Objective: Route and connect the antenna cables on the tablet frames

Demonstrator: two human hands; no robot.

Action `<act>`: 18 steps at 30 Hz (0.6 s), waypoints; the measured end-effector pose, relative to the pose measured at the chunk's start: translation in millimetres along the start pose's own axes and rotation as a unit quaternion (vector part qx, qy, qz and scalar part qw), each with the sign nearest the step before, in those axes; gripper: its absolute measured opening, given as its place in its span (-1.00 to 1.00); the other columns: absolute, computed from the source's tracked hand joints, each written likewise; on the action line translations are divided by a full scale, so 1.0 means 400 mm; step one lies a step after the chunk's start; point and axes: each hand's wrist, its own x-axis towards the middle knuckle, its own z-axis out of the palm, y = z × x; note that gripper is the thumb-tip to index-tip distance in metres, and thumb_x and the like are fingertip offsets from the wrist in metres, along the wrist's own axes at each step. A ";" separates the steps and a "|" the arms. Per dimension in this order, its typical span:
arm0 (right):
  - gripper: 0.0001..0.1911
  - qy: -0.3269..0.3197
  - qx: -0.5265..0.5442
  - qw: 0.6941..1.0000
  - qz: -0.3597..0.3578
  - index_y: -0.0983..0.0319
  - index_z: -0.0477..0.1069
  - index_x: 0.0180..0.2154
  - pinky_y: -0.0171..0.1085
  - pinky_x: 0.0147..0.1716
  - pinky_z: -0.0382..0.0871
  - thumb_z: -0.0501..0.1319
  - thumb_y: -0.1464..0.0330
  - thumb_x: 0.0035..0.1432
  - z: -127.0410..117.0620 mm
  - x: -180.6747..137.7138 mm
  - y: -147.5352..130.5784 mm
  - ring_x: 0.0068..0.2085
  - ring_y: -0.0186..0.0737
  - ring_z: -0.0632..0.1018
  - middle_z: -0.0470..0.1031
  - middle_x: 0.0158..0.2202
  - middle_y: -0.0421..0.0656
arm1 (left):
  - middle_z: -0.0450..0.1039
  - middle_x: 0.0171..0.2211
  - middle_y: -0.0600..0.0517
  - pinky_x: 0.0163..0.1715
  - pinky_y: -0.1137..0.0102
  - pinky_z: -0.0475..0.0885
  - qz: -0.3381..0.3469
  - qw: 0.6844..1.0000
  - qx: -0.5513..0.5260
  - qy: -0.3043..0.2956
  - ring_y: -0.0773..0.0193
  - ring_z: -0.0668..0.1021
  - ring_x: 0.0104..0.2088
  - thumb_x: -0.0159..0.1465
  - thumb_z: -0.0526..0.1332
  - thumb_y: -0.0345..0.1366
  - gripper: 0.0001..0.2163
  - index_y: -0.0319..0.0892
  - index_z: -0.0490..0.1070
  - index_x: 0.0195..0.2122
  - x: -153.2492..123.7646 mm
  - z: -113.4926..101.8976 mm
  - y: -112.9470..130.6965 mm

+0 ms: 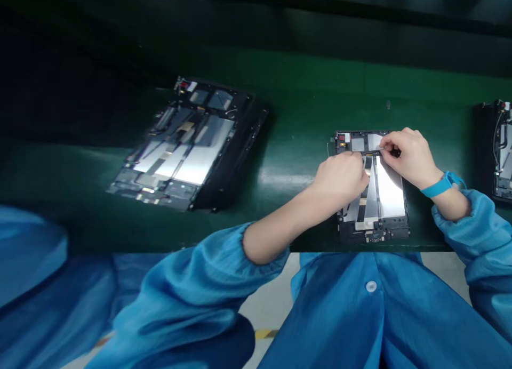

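Observation:
An opened tablet [391,195] lies on the green bench in front of me, its silver plates, dark flat cables and small circuit parts exposed. Over its upper left half, my left hand [341,174] is closed with the knuckles up; whatever its fingers grip is hidden beneath them. At the tablet's upper right, my right hand [412,153] pinches with thumb and forefinger close to the dark crossbar. Something small and thin seems to be between those fingertips, too small to name. A blue band [443,184] circles my right wrist.
To the left stands a stack of similar opened tablets [188,145], slightly skewed. Another stack [502,150] is cut off at the right edge. The green bench [288,171] ends just below my tablet. At far left is another person's blue sleeve [32,262].

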 end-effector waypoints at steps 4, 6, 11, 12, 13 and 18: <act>-0.88 -0.019 0.042 0.999 0.008 0.14 0.57 -0.32 -0.15 -0.17 0.33 0.31 0.47 0.12 -0.024 -0.030 -0.008 -0.25 -0.11 0.56 0.62 -0.41 -0.21 | 0.49 -0.46 0.00 -0.42 0.30 0.28 0.010 0.995 -0.099 0.023 0.16 0.51 -0.43 0.24 0.22 -0.32 -0.86 -0.10 0.30 -0.46 -0.017 -0.001 -0.020; -0.91 -0.023 0.103 0.994 0.035 0.14 0.57 -0.32 -0.17 -0.19 0.38 0.35 0.44 0.11 -0.030 -0.045 -0.005 -0.29 -0.16 0.56 0.61 -0.42 -0.23 | 0.49 -0.43 0.01 -0.39 0.31 0.31 0.012 0.991 -0.121 0.061 0.17 0.51 -0.40 0.25 0.25 -0.25 -0.83 -0.09 0.27 -0.44 -0.022 -0.002 -0.026; -0.92 0.020 0.261 0.953 0.151 0.18 0.56 -0.35 -0.23 -0.33 0.42 0.39 0.38 0.04 -0.017 -0.065 0.024 -0.41 -0.27 0.53 0.59 -0.44 -0.22 | 0.49 -0.37 -0.05 -0.29 0.25 0.39 0.005 0.998 -0.034 0.052 0.05 0.55 -0.29 0.25 0.26 -0.25 -0.88 -0.14 0.36 -0.26 -0.005 0.027 -0.007; -0.91 0.029 0.283 0.944 0.169 0.19 0.55 -0.35 -0.24 -0.35 0.42 0.40 0.37 0.03 -0.013 -0.067 0.032 -0.42 -0.28 0.52 0.59 -0.45 -0.22 | 0.50 -0.37 -0.07 -0.26 0.23 0.40 0.007 0.999 -0.017 0.047 0.03 0.56 -0.28 0.25 0.24 -0.31 -0.87 -0.16 0.38 -0.19 -0.006 0.034 -0.002; -0.89 0.036 0.302 0.934 0.185 0.20 0.54 -0.36 -0.24 -0.36 0.42 0.41 0.36 0.01 -0.010 -0.069 0.038 -0.43 -0.29 0.52 0.58 -0.46 -0.23 | 0.50 -0.36 -0.08 -0.23 0.21 0.42 0.011 0.999 -0.006 0.050 0.01 0.57 -0.27 0.24 0.22 -0.36 -0.82 -0.19 0.39 -0.12 -0.011 0.039 0.003; -0.85 0.047 0.354 0.905 0.231 0.19 0.50 -0.37 -0.23 -0.32 0.49 0.43 0.36 -0.02 -0.003 -0.070 0.049 -0.43 -0.30 0.54 0.55 -0.49 -0.25 | 0.54 -0.12 -0.18 -0.07 0.15 0.47 0.059 0.985 -0.008 0.161 -0.05 0.59 -0.10 0.27 0.20 -0.38 -0.59 -0.21 0.36 0.16 -0.067 0.027 0.005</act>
